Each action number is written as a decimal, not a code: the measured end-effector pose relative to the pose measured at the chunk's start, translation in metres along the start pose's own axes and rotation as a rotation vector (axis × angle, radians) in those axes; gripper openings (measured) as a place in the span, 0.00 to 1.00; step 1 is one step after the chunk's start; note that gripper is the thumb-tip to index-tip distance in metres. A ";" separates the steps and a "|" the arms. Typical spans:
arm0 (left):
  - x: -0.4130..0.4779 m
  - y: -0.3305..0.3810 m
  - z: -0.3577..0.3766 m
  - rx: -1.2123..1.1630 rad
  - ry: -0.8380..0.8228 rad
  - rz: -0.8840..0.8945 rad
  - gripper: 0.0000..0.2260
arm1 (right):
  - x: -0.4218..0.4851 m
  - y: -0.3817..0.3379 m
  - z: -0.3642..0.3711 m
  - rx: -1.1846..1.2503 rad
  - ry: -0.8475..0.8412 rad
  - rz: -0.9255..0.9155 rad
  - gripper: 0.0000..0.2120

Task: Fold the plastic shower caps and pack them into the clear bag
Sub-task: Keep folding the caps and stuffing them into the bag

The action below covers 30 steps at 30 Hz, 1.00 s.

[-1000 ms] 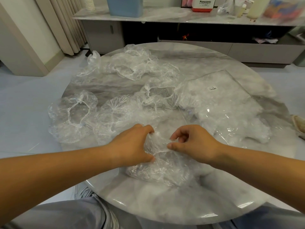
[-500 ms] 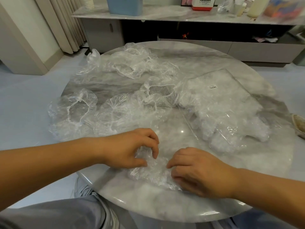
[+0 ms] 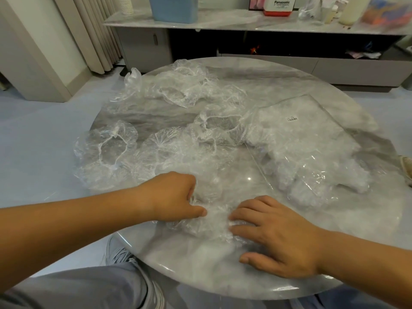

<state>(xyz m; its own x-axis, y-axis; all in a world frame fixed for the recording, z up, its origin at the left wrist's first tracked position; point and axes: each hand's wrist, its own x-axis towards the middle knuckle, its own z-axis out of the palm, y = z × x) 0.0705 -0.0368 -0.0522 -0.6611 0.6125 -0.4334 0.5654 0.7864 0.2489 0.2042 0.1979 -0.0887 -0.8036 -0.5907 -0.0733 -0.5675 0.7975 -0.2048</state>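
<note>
A crumpled clear shower cap [image 3: 213, 225] lies near the front edge of the round marble table [image 3: 200, 273], between my two hands. My left hand [image 3: 174, 198] curls its fingers into the cap's far left part, thumb stretched along it. On the cap's right side my right hand [image 3: 276, 234] presses down with flat fingers. The clear bag [image 3: 312, 139], with a white barcode label, lies to the right; folded caps show inside it near its mouth. Several loose caps sit spread out: one at the left edge [image 3: 107, 150], one in the middle [image 3: 219, 128], more at the back [image 3: 178, 90].
A low sideboard [image 3: 256, 17] behind the table carries a blue bin [image 3: 174, 7], a red and white box [image 3: 278, 6] and bottles. Curtains [image 3: 93, 32] hang at the back left. My grey trouser leg [image 3: 89, 286] is below the table's front edge.
Both hands drew the cap toward the near table edge. My right hand went from pinching the cap to pressing it flat; my left hand shifted left on it.
</note>
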 end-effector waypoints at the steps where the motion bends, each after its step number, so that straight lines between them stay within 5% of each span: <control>1: -0.002 0.002 -0.001 -0.014 -0.034 -0.059 0.19 | -0.001 0.000 0.000 -0.022 -0.003 0.018 0.24; 4: -0.007 0.004 0.000 -0.182 -0.154 -0.225 0.27 | -0.006 -0.004 -0.001 -0.040 -0.022 0.067 0.25; 8: -0.014 0.008 0.009 -0.447 -0.192 -0.322 0.25 | -0.011 -0.018 -0.003 -0.026 -0.075 0.054 0.25; 19: -0.037 0.017 0.027 -0.875 0.022 -0.346 0.12 | -0.007 -0.044 -0.006 -0.082 -0.191 0.033 0.31; 30: -0.031 0.043 0.031 -1.376 -0.172 -0.328 0.03 | -0.007 -0.043 -0.007 0.077 -0.192 0.032 0.24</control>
<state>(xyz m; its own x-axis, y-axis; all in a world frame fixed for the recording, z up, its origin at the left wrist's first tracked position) 0.1311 -0.0243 -0.0548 -0.5424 0.4519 -0.7083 -0.5870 0.3993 0.7042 0.2331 0.1692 -0.0726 -0.7679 -0.5835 -0.2641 -0.5210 0.8089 -0.2724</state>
